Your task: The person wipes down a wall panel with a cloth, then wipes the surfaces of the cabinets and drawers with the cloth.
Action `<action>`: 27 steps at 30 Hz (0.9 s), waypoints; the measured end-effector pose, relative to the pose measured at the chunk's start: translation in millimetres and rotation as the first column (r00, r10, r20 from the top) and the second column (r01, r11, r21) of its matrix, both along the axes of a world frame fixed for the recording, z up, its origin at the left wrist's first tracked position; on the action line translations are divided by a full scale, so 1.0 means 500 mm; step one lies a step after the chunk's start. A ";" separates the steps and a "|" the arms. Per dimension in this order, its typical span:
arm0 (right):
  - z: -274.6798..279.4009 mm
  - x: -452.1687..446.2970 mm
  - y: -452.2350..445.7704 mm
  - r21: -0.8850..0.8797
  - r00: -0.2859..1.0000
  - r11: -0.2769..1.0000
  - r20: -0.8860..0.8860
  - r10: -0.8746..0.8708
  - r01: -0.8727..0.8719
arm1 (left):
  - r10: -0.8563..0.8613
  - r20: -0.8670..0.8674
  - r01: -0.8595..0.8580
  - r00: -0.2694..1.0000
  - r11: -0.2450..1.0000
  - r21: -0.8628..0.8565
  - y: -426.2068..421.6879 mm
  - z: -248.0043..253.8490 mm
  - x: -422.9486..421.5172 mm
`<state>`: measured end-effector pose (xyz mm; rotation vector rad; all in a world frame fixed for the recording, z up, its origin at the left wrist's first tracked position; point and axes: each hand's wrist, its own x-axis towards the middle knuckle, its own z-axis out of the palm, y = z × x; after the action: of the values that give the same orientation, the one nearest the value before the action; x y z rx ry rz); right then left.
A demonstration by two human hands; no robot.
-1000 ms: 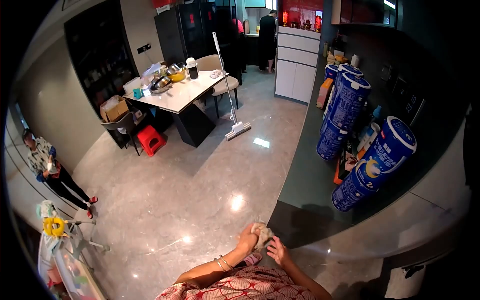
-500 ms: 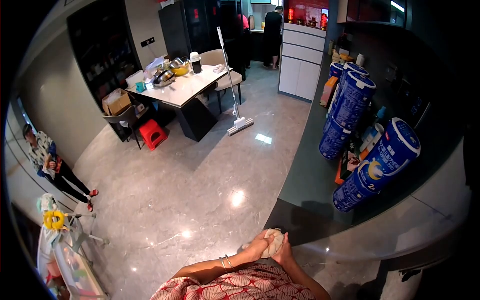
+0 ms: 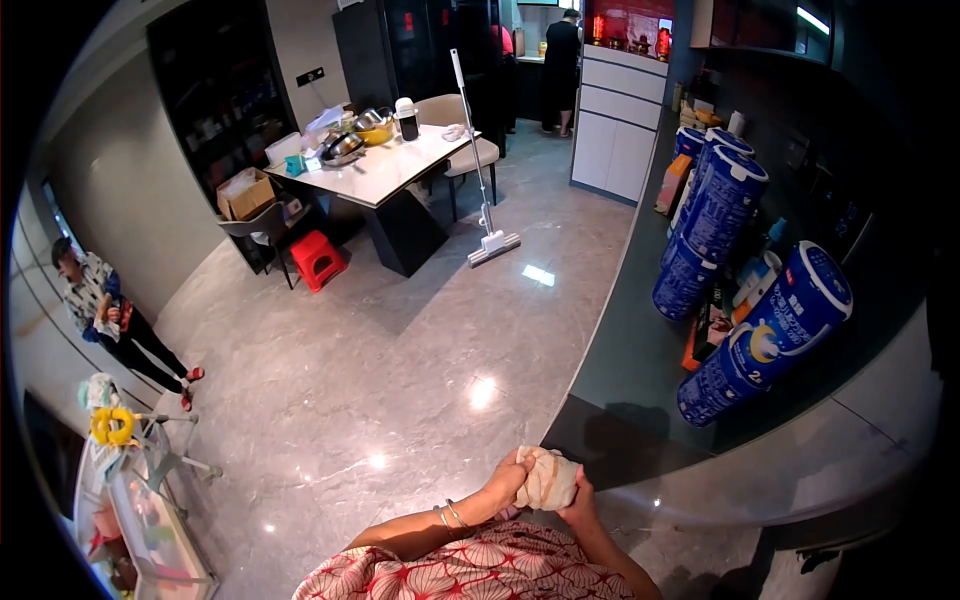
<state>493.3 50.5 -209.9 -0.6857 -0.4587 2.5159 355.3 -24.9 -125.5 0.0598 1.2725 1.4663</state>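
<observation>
We handle a bunched cloth [image 3: 549,479], left hand [image 3: 508,482] and right hand [image 3: 580,505] gripping opposite sides, which calls for even pressure

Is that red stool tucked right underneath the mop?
No, the red stool stands by the table, while the mop leans at its other end.

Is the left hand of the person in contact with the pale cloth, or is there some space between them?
Touching. The head view shows the left hand gripping the left side of the cloth, with no gap between them.
</observation>
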 end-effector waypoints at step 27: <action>0.059 0.001 0.033 -0.049 0.979 0.986 0.139 -0.150 0.158 | -0.326 0.141 0.335 0.935 0.941 -0.044 -0.016 0.077 0.003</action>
<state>493.8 67.0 -180.5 -0.8837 -0.3635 2.3550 356.7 -32.7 -86.9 0.1247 1.1403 1.1183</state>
